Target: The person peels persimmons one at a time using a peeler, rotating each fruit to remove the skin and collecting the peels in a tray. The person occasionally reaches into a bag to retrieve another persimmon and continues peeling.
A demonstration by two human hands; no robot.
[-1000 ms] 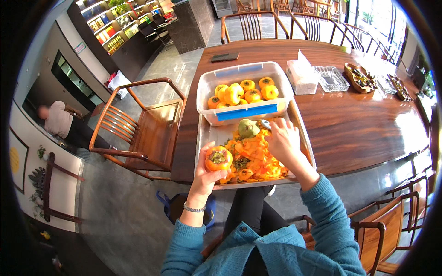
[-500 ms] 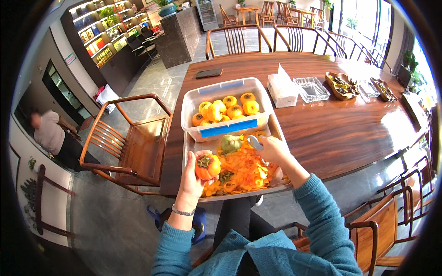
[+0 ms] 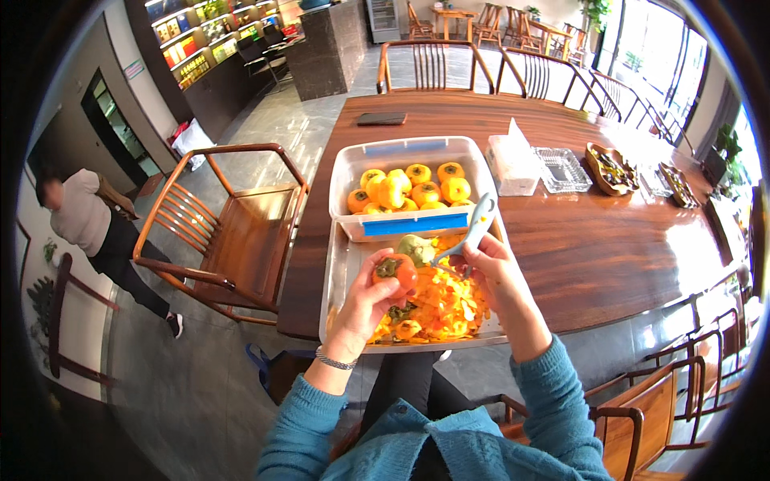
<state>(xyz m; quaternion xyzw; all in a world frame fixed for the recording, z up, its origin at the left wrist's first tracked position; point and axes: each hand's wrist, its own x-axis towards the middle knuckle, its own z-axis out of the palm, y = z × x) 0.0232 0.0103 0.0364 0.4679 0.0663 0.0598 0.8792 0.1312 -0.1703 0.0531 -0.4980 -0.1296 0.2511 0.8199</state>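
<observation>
My left hand (image 3: 358, 303) is closed around an unpeeled orange persimmon (image 3: 403, 271), its leafy cap turned up. In my right hand (image 3: 499, 276) is a light blue-grey peeler (image 3: 479, 220), with one end pointing up and away and the other slanting toward the persimmon. The two are close but appear apart. Beneath both hands a metal tray (image 3: 333, 276) holds a heap of orange peelings (image 3: 449, 309). A pale green, rounded thing (image 3: 415, 249) lies among them. Across the tray's far end sits a clear plastic tub (image 3: 343, 172) with blue clips, containing several peeled persimmons (image 3: 425, 192).
On the wooden table (image 3: 577, 264) are a phone (image 3: 382, 119), a tissue box (image 3: 512, 167), a clear plastic tray (image 3: 561, 170) and a wooden dish (image 3: 611, 170). A wooden chair (image 3: 220, 232) stands at the left. Beyond it a person (image 3: 96, 216) is walking.
The persimmon has come nearer the peeler and tilted. My right hand has turned, swinging the peeler upright and into fuller view. The person at left has stepped forward, and the view has shifted slightly.
</observation>
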